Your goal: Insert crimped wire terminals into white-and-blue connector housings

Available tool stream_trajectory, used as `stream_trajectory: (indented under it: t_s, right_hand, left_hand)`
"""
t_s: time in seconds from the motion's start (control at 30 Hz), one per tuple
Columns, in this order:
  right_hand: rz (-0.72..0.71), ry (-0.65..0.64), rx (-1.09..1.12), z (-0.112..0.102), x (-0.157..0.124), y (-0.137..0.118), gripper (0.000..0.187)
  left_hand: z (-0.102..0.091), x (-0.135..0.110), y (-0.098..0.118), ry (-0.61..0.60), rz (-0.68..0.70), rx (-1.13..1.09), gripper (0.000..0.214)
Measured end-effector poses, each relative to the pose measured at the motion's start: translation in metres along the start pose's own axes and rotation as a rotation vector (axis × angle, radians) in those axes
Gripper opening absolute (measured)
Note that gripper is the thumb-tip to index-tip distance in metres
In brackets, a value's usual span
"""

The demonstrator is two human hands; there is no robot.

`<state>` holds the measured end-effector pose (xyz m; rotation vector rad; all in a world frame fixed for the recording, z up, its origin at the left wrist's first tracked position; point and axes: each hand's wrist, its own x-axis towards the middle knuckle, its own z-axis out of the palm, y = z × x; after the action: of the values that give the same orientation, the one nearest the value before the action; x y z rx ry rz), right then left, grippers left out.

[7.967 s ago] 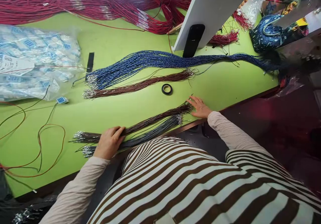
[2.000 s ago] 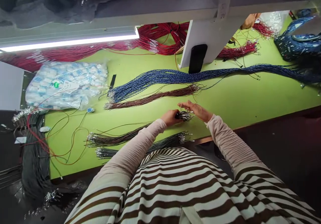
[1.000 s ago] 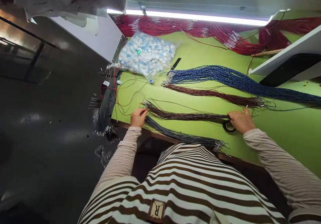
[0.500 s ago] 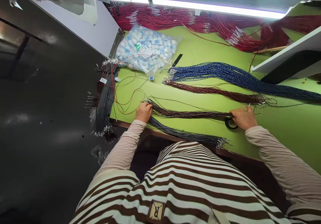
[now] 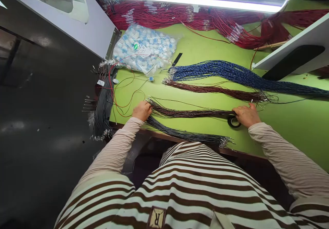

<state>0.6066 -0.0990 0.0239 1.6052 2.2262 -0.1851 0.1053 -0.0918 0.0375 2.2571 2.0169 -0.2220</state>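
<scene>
A brown twisted wire bundle (image 5: 190,113) lies stretched along the green table (image 5: 195,52), between my left hand (image 5: 142,111) and my right hand (image 5: 246,116). My left hand closes on its left end, near the crimped metal terminals. My right hand grips the other end, just above a black tape roll (image 5: 233,121). Below them, a grey-blue wire bundle (image 5: 180,134) runs close to the table's near edge, touched by neither hand.
Farther back lie a blue twisted bundle (image 5: 223,74) and a second brown bundle (image 5: 210,90). A plastic bag of small connectors (image 5: 144,49), loose red and black wires (image 5: 128,97), and masses of red wire (image 5: 180,16) sit beyond. A white panel (image 5: 293,47) stands at right.
Since the earlier frames, my hands have gone from together over a wire bunch to wide apart, with the brown bundle laid straight between them. The view has swung, putting the table's left end in sight.
</scene>
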Motion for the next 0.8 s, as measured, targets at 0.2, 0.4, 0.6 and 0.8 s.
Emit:
stream_trajectory:
  t_s: [0.2, 0.4, 0.6, 0.8]
  right_hand:
    - [-0.013, 0.068, 0.000, 0.005, 0.000, 0.002, 0.025]
    - [-0.001, -0.011, 0.003, 0.000, 0.000, 0.001, 0.023]
    - [0.005, 0.001, -0.017, 0.001, 0.000, 0.000, 0.023]
    - [-0.022, 0.016, 0.012, 0.002, 0.001, 0.002, 0.023]
  left_hand:
    - [-0.003, 0.002, -0.004, -0.022, 0.028, 0.005, 0.021]
    - [0.001, 0.010, 0.006, -0.053, 0.077, -0.007, 0.021]
    - [0.000, 0.018, 0.013, -0.084, 0.041, 0.014, 0.018]
    - [-0.009, 0.024, 0.006, -0.160, 0.051, 0.078, 0.014]
